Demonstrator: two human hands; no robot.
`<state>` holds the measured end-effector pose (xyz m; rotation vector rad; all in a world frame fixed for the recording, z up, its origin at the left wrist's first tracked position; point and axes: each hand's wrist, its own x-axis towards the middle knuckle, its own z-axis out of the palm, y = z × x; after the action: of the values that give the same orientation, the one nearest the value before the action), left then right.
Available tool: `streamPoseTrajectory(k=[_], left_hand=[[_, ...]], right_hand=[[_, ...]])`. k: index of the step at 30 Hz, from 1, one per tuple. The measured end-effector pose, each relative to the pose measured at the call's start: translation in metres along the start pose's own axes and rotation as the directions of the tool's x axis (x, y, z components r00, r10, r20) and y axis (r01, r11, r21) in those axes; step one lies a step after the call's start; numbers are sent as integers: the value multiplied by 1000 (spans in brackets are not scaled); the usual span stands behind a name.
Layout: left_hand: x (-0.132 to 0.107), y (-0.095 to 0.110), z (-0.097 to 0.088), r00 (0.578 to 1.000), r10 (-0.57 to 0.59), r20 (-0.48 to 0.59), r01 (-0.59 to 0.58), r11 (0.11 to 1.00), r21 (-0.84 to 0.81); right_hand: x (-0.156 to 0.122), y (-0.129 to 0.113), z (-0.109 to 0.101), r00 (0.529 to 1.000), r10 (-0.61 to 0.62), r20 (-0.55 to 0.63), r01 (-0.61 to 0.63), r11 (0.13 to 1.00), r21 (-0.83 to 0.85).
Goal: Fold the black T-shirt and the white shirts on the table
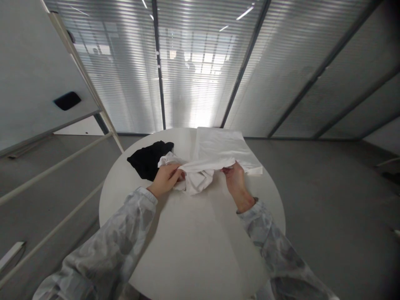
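A crumpled white garment [198, 177] lies at the middle of a round white table [187, 246]. My left hand [165, 178] is closed on its left part. My right hand [235, 177] pinches an edge of the same white cloth on the right, and a band of fabric is stretched between the two hands. Behind them a folded white garment [221, 146] lies flat at the far side of the table. A black garment [149, 159] sits bunched at the far left, just beyond my left hand.
A glass wall with blinds [200, 62] stands behind the table. A white board on a metal frame [37, 83] leans at the left, its rails [56, 166] reaching close to the table's edge. Grey floor [328, 200] surrounds the table.
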<state>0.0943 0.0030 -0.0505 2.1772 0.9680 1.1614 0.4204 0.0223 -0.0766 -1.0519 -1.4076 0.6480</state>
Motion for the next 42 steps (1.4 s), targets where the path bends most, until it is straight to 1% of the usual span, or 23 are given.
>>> streamPoseTrajectory(k=[2,3,5,6,7,9,11,13,15,16,17,19,21,23,26,27,29,32,34,36,39,41,42], left_hand=[[-1,1,1,984,-162,-70,151,978,-142],[-1,2,1,969,-221,-112,198,962,-187],[-1,3,1,937,-287,-201,243,945,-217],[0,3,1,925,-298,-234,251,945,-211],[1,4,1,917,-302,-260,255,946,-200],[3,5,0,907,-302,-295,258,949,-179],[4,6,-1,906,-298,-300,251,950,-184],[5,6,-1,920,-291,-263,235,945,-226],[4,7,1,946,-268,-182,209,935,-288],[3,8,2,959,-250,-134,197,927,-318],[3,9,3,971,-224,-85,183,923,-340],[2,12,4,988,-156,1,146,924,-353],[1,15,4,993,-93,66,110,939,-327],[1,17,4,994,-53,96,78,957,-278],[-2,16,4,996,9,89,7,983,-185],[-3,15,4,995,46,94,-32,989,-144],[-5,13,5,980,140,143,-135,990,-46],[-6,13,9,932,253,261,-287,953,97],[-5,15,14,906,280,317,-345,923,169],[-3,16,17,896,280,343,-369,901,229],[-1,16,16,908,275,317,-372,877,304],[-1,15,12,930,272,248,-347,873,342],[-2,15,10,945,265,191,-318,880,353]], right_hand=[[-1,-1,-1,994,37,-100,-28,996,87],[-1,-3,0,988,58,-146,-38,990,138],[-4,-10,2,987,48,-156,-22,986,166],[-6,-16,4,988,26,-153,-4,990,143],[-8,-22,6,989,-9,-147,22,996,91],[-13,-34,9,987,-106,-119,95,991,-90],[-18,-47,13,977,-211,-18,197,936,-292],[-21,-56,17,947,-291,139,322,852,-413],[-22,-61,22,901,-328,283,426,794,-435],[-22,-62,24,881,-335,334,459,777,-430],[-22,-62,26,865,-335,373,480,767,-425],[-22,-60,28,851,-314,421,492,757,-429],[-21,-56,29,848,-287,445,487,752,-444],[-20,-51,29,852,-268,449,477,752,-455],[-18,-45,29,876,-260,407,437,786,-438],[-18,-44,28,890,-258,377,413,807,-422],[-18,-42,27,920,-239,311,349,861,-370],[-17,-41,26,969,-135,209,183,955,-232],[-17,-40,25,990,-35,140,51,992,-116],[-16,-40,23,998,34,59,-33,999,-26],[-14,-39,19,994,66,-82,-64,998,26],[-13,-37,15,986,54,-160,-53,999,10],[-12,-36,12,982,35,-188,-37,999,-5]])
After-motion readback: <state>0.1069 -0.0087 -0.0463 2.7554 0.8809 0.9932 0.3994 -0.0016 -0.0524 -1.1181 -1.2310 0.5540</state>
